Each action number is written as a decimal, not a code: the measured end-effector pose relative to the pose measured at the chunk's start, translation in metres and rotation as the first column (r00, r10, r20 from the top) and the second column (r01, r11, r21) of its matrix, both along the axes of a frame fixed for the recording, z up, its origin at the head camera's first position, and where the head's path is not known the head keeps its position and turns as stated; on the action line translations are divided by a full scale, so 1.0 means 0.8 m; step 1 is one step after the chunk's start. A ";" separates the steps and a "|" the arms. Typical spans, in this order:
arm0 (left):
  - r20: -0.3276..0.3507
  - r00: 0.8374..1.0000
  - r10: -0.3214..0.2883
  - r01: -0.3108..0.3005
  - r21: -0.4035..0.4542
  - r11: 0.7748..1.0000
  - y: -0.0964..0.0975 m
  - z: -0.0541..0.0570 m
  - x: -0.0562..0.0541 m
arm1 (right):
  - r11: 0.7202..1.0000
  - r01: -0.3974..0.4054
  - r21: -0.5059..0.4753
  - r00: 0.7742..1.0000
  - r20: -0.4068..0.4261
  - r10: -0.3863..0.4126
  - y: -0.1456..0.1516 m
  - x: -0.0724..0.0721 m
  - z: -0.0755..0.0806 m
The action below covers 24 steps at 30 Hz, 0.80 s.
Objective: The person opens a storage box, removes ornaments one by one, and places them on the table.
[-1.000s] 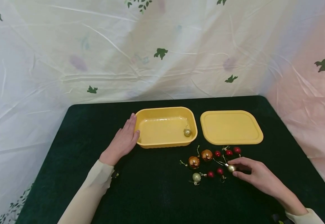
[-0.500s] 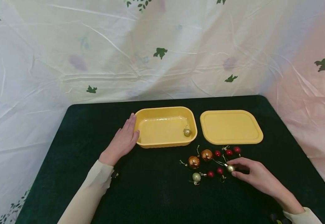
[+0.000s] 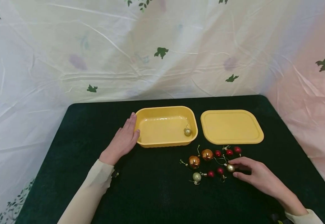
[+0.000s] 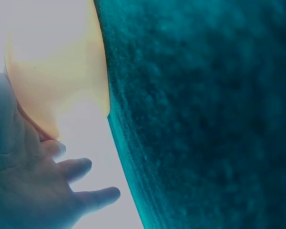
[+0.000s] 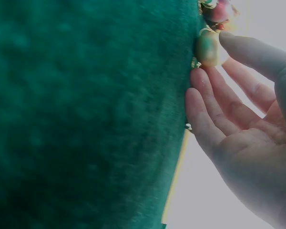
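In the head view my left hand [image 3: 122, 141] lies with straight fingers against the left wall of a yellow plastic box [image 3: 166, 145]. The left wrist view shows those fingers [image 4: 76, 168] spread beside the box wall. One glittery gold bauble [image 3: 187, 132] sits in the box's front right corner. Over on the right, my right hand [image 3: 258, 177] pinches a smooth gold bauble [image 3: 231, 168] between thumb and fingers, low at the dark green tabletop. Its string loop trails left. In the right wrist view the thumb [image 5: 240, 47] touches that gold bauble's side.
A yellow lid [image 3: 232, 127] lies flat right of the box. Two shiny orange baubles [image 3: 207, 155], several small red baubles [image 3: 217, 153] and a glittery pale gold bauble [image 3: 197, 177] are scattered left of my right hand. A white patterned cloth [image 3: 162, 74] hangs behind the table.
The smooth gold bauble has shifted very slightly left at my right fingertips, and its string loop has changed shape. My left hand stays against the box.
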<state>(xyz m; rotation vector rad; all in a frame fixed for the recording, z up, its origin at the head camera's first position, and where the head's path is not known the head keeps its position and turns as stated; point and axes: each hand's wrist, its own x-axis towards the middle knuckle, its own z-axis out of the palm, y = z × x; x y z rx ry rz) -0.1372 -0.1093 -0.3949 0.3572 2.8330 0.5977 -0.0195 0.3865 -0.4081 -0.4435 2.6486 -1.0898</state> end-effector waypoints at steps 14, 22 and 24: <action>-0.003 1.000 0.008 -0.008 0.005 1.000 0.001 -0.002 0.001 | 0.998 0.035 0.054 0.947 -0.321 -0.016 -0.023 -0.022 0.056; -0.013 1.000 0.010 -0.010 0.008 1.000 0.001 -0.005 0.000 | 0.998 -0.041 0.051 0.926 -0.373 0.057 -0.061 -0.059 0.068; -0.014 1.000 0.010 -0.010 0.010 1.000 0.001 -0.006 0.001 | 0.997 -0.052 0.060 0.926 -0.371 0.070 -0.069 -0.068 0.070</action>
